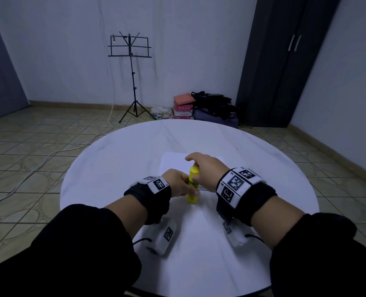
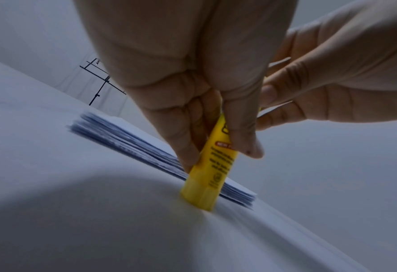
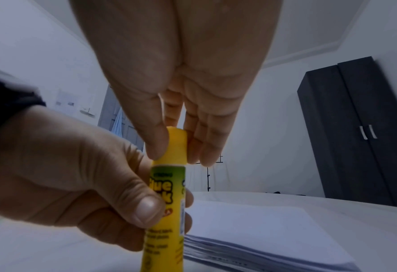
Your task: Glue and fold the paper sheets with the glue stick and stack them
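A yellow glue stick (image 1: 192, 185) stands upright with its base on the round white table (image 1: 113, 168), right in front of a stack of white paper sheets (image 1: 173, 162). My left hand (image 1: 177, 185) grips the stick's labelled body (image 3: 167, 191) between thumb and fingers. My right hand (image 1: 203, 168) pinches the yellow cap (image 3: 177, 145) at the top with thumb and fingertips. In the left wrist view the glue stick (image 2: 212, 169) touches the table beside the paper stack (image 2: 127, 139). The cap sits on the stick.
A white sheet (image 1: 199, 232) lies on the table near me, under both wrists. On the floor beyond the table stand a black music stand (image 1: 132, 82), boxes and bags (image 1: 199, 108) and a dark wardrobe (image 1: 285, 61). A cable (image 1: 38, 166) runs over the tiles at left.
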A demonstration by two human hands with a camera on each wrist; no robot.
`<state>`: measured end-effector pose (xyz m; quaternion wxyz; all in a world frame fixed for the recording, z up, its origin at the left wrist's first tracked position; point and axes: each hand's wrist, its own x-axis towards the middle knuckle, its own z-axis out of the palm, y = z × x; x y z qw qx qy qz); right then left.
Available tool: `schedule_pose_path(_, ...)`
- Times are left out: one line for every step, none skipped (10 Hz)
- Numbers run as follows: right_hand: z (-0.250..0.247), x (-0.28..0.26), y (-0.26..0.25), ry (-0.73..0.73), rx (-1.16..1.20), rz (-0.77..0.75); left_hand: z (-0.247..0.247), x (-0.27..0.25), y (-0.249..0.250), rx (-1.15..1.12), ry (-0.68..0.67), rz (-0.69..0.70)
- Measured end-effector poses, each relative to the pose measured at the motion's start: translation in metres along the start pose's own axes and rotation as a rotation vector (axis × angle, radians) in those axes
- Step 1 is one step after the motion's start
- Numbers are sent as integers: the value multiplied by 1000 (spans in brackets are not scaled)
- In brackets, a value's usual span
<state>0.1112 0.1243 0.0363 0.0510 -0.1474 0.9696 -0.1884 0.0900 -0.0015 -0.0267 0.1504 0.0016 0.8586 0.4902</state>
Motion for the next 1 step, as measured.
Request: schedule_pose_path(-3,-4,2,19,51,-30,-6,-6,2,3,-8,-17)
